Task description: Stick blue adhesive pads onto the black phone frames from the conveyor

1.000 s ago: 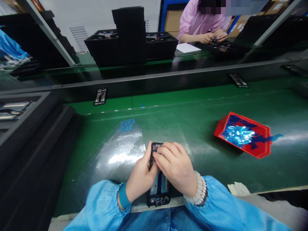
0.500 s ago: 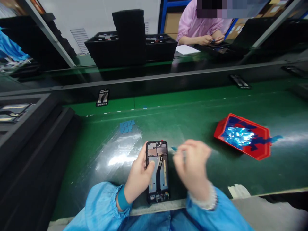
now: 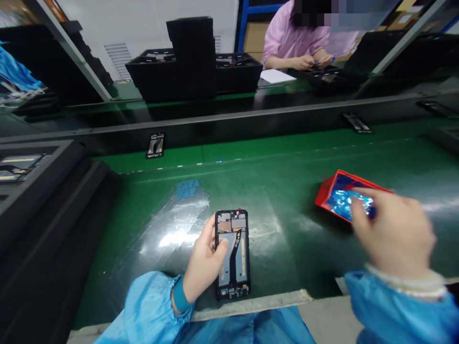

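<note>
My left hand [image 3: 204, 258] grips the lower left edge of an opened phone [image 3: 233, 253], its thumb resting on the frame. The phone lies upright before me near the bench edge, showing its grey inner plate, a black ribbon cable and small circuit parts. My right hand [image 3: 398, 229] hovers at a red bin [image 3: 324, 191] on the right, slightly smeared by motion. Its index finger and thumb are apart, and I see nothing between them. Crumpled shiny blue film [image 3: 342, 203] fills the bin; the hand hides the bin's right part.
Blue film pieces [image 3: 187, 189] lie on the green bench [image 3: 258, 181]. Two more phone frames, one left [image 3: 155, 145] and one right [image 3: 357, 123], rest along the back. Black foam trays [image 3: 71, 191] stack at left. Across the divider [image 3: 215, 119], a person in pink works.
My right hand has moved from beside the phone rightward to the red bin. The small blue piece at its fingertips is no longer visible. My left hand still holds the phone.
</note>
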### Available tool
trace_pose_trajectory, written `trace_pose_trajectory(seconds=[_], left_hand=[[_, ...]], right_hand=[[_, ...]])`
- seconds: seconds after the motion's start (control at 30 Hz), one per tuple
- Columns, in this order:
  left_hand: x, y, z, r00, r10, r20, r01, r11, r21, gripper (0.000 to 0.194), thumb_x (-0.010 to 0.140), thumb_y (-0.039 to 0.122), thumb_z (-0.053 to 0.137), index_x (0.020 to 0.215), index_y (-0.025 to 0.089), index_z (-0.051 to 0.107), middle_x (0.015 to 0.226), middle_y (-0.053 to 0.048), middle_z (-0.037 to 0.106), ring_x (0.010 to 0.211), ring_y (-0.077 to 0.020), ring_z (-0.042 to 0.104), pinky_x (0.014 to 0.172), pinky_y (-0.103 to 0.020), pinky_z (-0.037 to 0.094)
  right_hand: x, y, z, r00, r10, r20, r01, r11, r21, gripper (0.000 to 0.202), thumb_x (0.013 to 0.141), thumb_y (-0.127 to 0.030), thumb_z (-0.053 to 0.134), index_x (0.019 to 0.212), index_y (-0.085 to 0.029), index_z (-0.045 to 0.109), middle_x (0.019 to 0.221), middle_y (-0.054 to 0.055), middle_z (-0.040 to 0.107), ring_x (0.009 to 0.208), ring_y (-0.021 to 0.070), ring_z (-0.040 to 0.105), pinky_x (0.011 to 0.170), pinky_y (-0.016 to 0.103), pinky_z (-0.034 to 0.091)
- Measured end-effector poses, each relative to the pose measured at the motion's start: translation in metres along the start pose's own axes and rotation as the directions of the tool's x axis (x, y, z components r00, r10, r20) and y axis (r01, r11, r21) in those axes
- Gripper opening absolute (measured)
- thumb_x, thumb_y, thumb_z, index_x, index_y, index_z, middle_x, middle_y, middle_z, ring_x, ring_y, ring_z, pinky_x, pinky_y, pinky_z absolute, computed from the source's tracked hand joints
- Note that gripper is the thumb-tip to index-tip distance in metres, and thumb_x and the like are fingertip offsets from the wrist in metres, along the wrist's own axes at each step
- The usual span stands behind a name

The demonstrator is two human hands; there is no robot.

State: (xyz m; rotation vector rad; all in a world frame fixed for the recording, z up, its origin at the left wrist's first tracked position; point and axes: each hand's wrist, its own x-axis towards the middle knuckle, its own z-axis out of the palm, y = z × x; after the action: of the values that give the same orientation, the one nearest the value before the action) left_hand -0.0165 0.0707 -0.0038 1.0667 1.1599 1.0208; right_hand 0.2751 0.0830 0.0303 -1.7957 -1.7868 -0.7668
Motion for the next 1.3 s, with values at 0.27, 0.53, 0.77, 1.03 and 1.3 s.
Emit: trace_pose_trajectory(seconds=[0.27, 0.53, 0.77, 1.03, 1.3], left_hand=[[-0.004, -0.006, -0.002, 0.997, 0.073, 0.027, -0.073, 0.997, 0.032, 0.051, 0.082, 0.016, 0.049, 0.132, 0.020, 0.041, 0.129, -0.005, 0.057, 0.119, -0.0188, 0.052, 0.101, -0.030, 0.041], [-0.010, -0.011, 0.000, 0.996, 0.083, 0.035, -0.086, 0.990, 0.115, 0.051, 0.084, 0.012, 0.047, 0.132, 0.026, 0.042, 0.125, -0.001, 0.060, 0.111, -0.0156, 0.058, 0.094, -0.025, 0.046], [-0.012, -0.014, -0.001, 0.996, 0.086, 0.017, -0.087, 0.971, 0.222, 0.053, 0.086, 0.016, 0.047, 0.137, 0.027, 0.035, 0.126, -0.002, 0.060, 0.114, -0.0171, 0.056, 0.095, -0.027, 0.045], [-0.010, -0.009, -0.001, 0.993, 0.103, 0.064, -0.112, 0.981, 0.159, 0.052, 0.087, 0.016, 0.046, 0.137, 0.027, 0.035, 0.129, -0.002, 0.057, 0.118, -0.0170, 0.053, 0.096, -0.026, 0.045], [-0.007, -0.016, -0.003, 0.994, 0.089, 0.067, -0.096, 0.989, 0.111, 0.054, 0.086, 0.017, 0.047, 0.139, 0.022, 0.033, 0.128, -0.005, 0.057, 0.122, -0.0184, 0.049, 0.100, -0.028, 0.042]], right_hand=[[-0.032, -0.144, 0.003, 0.905, -0.418, 0.080, 0.268, 0.705, 0.656, 0.026, 0.088, -0.019, 0.049, 0.112, -0.020, 0.059, 0.105, 0.007, 0.061, 0.102, 0.0218, 0.047, 0.085, 0.036, 0.044], [-0.034, -0.157, 0.004, 0.972, -0.225, 0.073, 0.125, 0.751, 0.649, 0.015, 0.087, -0.017, 0.049, 0.081, -0.019, 0.062, 0.082, 0.005, 0.057, 0.093, 0.0205, 0.047, 0.084, 0.037, 0.038], [-0.033, -0.162, 0.001, 0.961, -0.192, 0.200, 0.009, 0.743, 0.669, 0.017, 0.088, -0.014, 0.044, 0.082, -0.016, 0.060, 0.088, 0.008, 0.054, 0.095, 0.0221, 0.044, 0.082, 0.036, 0.037], [-0.027, -0.155, 0.006, 0.984, -0.176, -0.026, 0.164, 0.841, 0.515, 0.016, 0.087, -0.019, 0.051, 0.090, -0.023, 0.066, 0.089, 0.005, 0.062, 0.095, 0.0220, 0.045, 0.089, 0.041, 0.031], [-0.028, -0.156, 0.006, 0.946, -0.321, -0.035, 0.285, 0.780, 0.557, 0.023, 0.088, -0.015, 0.046, 0.099, -0.022, 0.065, 0.095, 0.005, 0.062, 0.099, 0.0217, 0.044, 0.094, 0.042, 0.031]])
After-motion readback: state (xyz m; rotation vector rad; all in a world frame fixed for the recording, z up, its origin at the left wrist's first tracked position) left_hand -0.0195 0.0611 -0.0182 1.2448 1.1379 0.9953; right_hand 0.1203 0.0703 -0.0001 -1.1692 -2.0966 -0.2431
